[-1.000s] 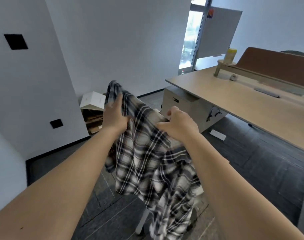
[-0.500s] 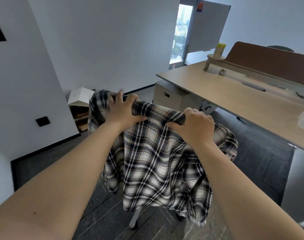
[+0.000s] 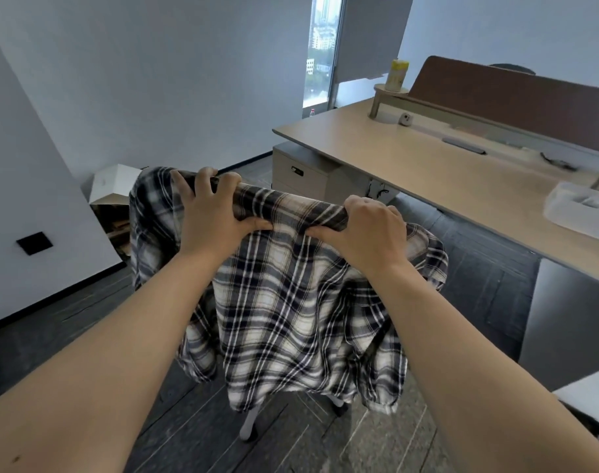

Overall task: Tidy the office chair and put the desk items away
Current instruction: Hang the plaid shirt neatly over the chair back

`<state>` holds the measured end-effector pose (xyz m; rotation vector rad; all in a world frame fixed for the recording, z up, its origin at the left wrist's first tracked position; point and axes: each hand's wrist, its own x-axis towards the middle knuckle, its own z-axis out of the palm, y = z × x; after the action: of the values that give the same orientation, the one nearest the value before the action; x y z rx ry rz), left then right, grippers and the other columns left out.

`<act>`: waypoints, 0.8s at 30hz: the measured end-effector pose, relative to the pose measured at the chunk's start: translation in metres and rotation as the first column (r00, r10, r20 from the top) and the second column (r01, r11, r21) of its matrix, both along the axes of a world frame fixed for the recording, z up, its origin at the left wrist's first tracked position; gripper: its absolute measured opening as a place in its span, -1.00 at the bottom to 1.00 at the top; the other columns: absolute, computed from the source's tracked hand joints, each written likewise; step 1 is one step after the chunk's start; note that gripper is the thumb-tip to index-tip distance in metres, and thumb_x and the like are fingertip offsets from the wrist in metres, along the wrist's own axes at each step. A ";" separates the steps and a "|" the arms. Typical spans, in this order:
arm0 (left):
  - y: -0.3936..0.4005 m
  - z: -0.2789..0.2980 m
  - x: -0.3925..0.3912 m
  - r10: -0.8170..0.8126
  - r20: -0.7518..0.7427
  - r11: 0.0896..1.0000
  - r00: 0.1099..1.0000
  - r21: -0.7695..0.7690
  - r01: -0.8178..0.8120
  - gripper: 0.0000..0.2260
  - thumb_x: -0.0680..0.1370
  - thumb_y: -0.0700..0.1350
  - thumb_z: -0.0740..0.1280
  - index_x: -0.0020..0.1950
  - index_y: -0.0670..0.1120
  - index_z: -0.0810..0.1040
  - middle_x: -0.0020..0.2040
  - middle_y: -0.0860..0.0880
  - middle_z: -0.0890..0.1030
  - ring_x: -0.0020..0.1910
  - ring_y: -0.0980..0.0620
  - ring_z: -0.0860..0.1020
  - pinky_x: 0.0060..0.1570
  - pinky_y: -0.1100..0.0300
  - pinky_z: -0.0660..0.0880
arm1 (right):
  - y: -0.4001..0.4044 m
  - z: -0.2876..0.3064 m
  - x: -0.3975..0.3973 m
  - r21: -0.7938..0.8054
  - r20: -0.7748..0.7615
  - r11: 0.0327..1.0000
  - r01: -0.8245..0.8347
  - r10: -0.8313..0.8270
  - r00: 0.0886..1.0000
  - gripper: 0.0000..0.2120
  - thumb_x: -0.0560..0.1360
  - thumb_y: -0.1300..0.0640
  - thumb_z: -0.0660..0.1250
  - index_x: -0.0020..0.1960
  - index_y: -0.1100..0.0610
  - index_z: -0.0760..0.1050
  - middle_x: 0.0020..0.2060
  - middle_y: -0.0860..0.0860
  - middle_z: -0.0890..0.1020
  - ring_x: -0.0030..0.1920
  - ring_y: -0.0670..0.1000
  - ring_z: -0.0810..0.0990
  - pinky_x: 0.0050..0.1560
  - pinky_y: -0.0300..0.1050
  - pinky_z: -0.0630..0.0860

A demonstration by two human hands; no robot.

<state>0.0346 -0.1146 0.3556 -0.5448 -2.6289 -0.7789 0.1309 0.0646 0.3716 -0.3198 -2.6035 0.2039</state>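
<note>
A black-and-white plaid shirt (image 3: 291, 315) hangs spread over the back of the office chair, whose white leg (image 3: 250, 421) shows below the hem. My left hand (image 3: 211, 216) grips the shirt-covered top edge of the chair back. My right hand (image 3: 366, 230) grips the same edge a little to the right, thumb pinching the fabric. The chair's seat and back are hidden under the shirt. The wooden desk (image 3: 427, 165) stands to the right.
On the desk sit a yellow canister (image 3: 398, 75) on a small riser, a dark flat bar (image 3: 463, 145) and a clear plastic bag (image 3: 581, 209). A drawer cabinet (image 3: 301, 172) stands under the desk. A white box (image 3: 112, 182) rests on a low shelf by the wall.
The shirt went from bunched up in both hands to draped flat over the chair back. Both hands have come down onto the chair's top edge and spread apart.
</note>
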 end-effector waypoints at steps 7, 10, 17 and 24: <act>0.020 0.005 0.009 -0.094 0.040 0.994 0.995 0.052 0.092 -0.40 0.27 0.11 0.45 0.21 -0.08 0.35 0.40 -0.21 0.23 0.43 -0.38 -0.10 0.36 -0.32 0.03 | 0.014 0.001 0.022 0.012 -0.016 0.999 0.053 -0.053 0.998 -0.44 0.23 -0.39 0.29 -0.29 0.12 0.27 -0.34 0.05 0.50 -0.28 0.08 0.48 -0.20 -0.11 0.28; 0.039 0.006 0.016 -0.154 0.049 0.987 0.987 0.050 0.152 -0.39 0.27 0.12 0.45 0.22 -0.07 0.35 0.40 -0.21 0.24 0.43 -0.37 -0.11 0.38 -0.29 -0.05 | 0.026 0.002 0.040 0.008 -0.013 0.994 0.113 -0.113 0.994 -0.45 0.25 -0.37 0.29 -0.30 0.13 0.26 -0.36 0.00 0.40 -0.32 0.02 0.37 -0.18 -0.10 0.30; 0.097 0.012 0.035 -0.246 -0.020 0.959 0.969 -0.151 0.240 -0.34 0.26 0.26 0.36 0.23 -0.07 0.35 0.39 -0.14 0.29 0.47 -0.24 -0.05 0.31 -0.42 -0.15 | 0.059 -0.002 0.077 0.004 0.045 0.922 0.388 -0.388 0.921 -0.36 0.30 -0.37 0.22 0.01 0.19 0.44 -0.01 0.11 0.59 0.08 0.14 0.46 0.17 0.15 0.24; 0.158 0.019 0.034 -0.440 0.030 0.888 0.898 -0.138 0.439 -0.37 0.27 0.20 0.39 0.14 -0.18 0.35 0.25 -0.19 0.42 0.32 -0.17 0.26 0.27 -0.26 0.27 | 0.104 0.001 0.093 -0.150 0.174 0.830 0.536 -0.512 0.841 -0.31 0.33 -0.34 0.22 0.26 0.11 0.31 0.28 0.13 0.40 0.39 0.23 0.17 0.25 0.56 -0.21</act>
<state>0.0687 0.0434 0.3751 -1.2129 -2.6003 -0.7120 0.2236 0.1683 0.3725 -1.1365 -2.5025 0.2459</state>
